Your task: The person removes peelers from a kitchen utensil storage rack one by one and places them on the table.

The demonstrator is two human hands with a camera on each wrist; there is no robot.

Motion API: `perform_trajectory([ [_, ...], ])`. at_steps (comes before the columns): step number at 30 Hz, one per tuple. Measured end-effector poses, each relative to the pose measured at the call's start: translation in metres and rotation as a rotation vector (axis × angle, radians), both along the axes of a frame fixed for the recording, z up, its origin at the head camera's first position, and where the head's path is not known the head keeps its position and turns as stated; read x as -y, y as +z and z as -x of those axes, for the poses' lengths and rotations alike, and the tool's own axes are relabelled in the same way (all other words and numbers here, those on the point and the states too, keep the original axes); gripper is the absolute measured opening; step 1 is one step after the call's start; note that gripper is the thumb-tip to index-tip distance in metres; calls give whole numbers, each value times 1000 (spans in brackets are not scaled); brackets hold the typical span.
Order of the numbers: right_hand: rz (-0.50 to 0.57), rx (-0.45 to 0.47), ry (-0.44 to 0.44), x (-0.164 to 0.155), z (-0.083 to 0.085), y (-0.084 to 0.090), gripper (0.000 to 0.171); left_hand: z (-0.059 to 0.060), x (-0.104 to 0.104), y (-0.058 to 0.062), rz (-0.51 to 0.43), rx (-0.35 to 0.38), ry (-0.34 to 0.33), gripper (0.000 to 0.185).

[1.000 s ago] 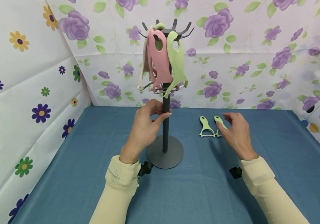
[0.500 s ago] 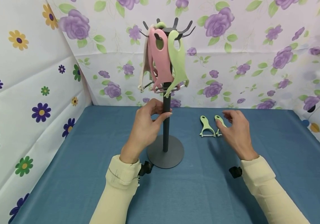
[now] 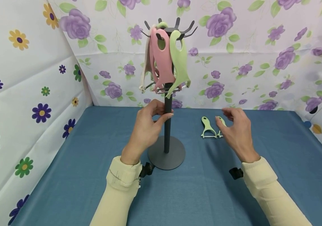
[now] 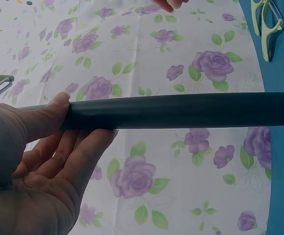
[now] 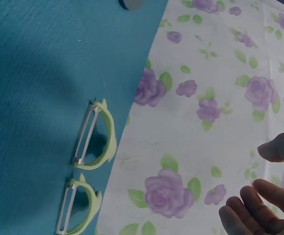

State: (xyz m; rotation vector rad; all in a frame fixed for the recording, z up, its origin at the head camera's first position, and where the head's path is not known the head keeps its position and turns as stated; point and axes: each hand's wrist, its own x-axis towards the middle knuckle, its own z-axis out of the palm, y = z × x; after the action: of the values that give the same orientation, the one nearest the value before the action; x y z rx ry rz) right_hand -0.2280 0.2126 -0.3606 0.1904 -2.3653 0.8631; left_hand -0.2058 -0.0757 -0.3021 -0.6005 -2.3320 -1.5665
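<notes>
At pole [image 3: 167,125]: left hand [image 3: 145,127] grips; right hand [image 3: 237,130] relaxed, seemingly above peelers [image 3: 208,128].

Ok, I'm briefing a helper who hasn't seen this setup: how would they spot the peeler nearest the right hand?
Start at the dark stand on the blue table. To its right lie two light green peelers, blades toward the person. The one meant is the right-hand peeler, partly hidden behind the right hand; the left-hand peeler lies fully in view.
</notes>
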Motion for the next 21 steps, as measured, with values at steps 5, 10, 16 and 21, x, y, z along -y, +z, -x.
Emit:
perform_trajectory([
  [5, 1, -28, 7, 2, -1, 3, 31, 0, 0, 0, -1, -4, -3, 16],
  [10, -3, -41, 9, 4, -2, 3, 31, 0, 0, 0, -3, -2, -6, 17],
  [16, -5, -72, 14, 7, -4, 6, 31, 1, 0, -1, -8, 1, -13, 16],
  [21, 9, -107, 34, 12, -6, 11, 31, 1, 1, -1, -3, -5, -5, 16],
])
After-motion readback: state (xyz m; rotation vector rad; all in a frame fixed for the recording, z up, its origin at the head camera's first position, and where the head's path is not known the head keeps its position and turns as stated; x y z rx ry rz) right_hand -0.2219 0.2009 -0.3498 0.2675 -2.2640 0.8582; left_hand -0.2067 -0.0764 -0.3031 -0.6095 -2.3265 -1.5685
